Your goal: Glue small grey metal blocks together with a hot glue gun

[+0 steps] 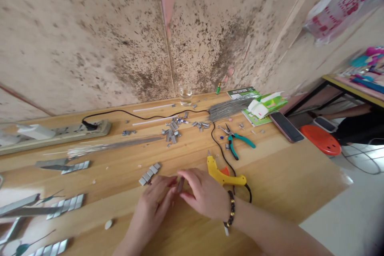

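Near the table's front, my right hand (207, 194) pinches a small grey rectangular piece (181, 184) between thumb and fingers. My left hand (154, 202) is closed, its fingertips meeting the piece's left side; I cannot make out whether it grips the piece too. Just beyond the left hand lies a row of silver-grey blocks (149, 174). A yellow hot glue gun (223, 174) rests on its side right behind my right hand. Farther back are loose grey metal pieces (171, 131) and teal-handled pliers (238, 141).
A power strip (103, 128) sits at the back left, its black cable crossing the table. Thin wires (231, 106), a glass (186, 97), a tissue pack (267, 104) and a phone (287, 127) lie along the back. Several grey strips (67, 206) lie at left. A red stool (320, 140) stands right.
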`<state>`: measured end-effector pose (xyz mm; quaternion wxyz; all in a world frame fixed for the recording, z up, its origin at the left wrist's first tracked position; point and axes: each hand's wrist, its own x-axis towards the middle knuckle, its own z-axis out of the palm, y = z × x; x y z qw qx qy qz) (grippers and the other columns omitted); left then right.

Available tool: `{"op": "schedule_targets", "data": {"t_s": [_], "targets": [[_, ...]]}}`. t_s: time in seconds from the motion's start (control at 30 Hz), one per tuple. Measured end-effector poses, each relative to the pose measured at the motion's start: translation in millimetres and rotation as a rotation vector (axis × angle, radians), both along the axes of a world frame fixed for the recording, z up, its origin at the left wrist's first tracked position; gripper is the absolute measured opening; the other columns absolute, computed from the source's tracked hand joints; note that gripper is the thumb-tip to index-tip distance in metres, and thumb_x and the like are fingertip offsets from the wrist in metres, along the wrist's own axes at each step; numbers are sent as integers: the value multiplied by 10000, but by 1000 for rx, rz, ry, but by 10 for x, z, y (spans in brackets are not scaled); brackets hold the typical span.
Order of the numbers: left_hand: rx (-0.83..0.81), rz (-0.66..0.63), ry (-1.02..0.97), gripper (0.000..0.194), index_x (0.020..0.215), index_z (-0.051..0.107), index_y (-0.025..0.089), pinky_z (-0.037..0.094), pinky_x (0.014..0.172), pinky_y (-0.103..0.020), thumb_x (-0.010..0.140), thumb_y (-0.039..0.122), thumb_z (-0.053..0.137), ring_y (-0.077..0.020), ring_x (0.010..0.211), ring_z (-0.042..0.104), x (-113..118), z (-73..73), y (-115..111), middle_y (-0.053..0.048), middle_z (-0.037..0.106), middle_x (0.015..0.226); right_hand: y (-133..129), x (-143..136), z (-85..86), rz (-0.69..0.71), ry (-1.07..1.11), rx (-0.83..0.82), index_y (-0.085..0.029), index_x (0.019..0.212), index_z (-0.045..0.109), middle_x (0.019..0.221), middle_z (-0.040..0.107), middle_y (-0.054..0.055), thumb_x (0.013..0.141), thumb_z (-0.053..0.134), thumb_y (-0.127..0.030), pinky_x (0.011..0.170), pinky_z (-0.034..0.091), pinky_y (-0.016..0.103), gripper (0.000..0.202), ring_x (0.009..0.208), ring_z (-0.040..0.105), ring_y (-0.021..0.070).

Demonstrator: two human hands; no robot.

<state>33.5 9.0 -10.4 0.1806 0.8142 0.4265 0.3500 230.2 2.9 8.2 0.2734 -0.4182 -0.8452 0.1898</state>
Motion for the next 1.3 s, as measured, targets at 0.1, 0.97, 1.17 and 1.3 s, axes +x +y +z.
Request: {"op": "schedule_targets", "data": {"t_s": [0.1, 0.97, 1.17, 1.3], "targets": [[-113, 12, -63, 191, 1046, 626, 211, 546, 629, -226, 898, 303, 548, -151, 726, 674, 88, -10, -60, -30, 710, 847, -15, -23, -19, 22, -35, 30, -153, 1342, 348, 1151, 611, 115, 864, 578, -162, 891, 510, 392, 530, 1018, 579, 239], [156, 53, 319, 303, 943, 672, 166, 519, 682, -294, 960, 180, 371, -175, 761, 617, 27, -181, 60, -86, 645, 879, 70, 76, -111, -36, -124, 92, -160, 1295, 472, 982, 652, 85, 927, 405, -65, 806, 524, 371, 386, 891, 599, 204], [140, 44, 409, 236, 907, 660, 148, 514, 683, -323, 945, 197, 433, -189, 748, 599, 35, -167, 53, -83, 606, 855, 114, 72, -215, 33, -214, 82, -95, 1407, 343, 1159, 634, 128, 876, 357, 22, 938, 502, 362, 544, 1096, 567, 204], [121, 53, 400, 269, 854, 660, 159, 510, 697, -319, 950, 189, 410, -184, 741, 598, 20, -176, 54, -67, 603, 802, 106, 47, -245, 79, -276, 133, -98, 1413, 357, 1233, 612, 124, 858, 396, 16, 1007, 458, 335, 568, 1216, 499, 215]]}}
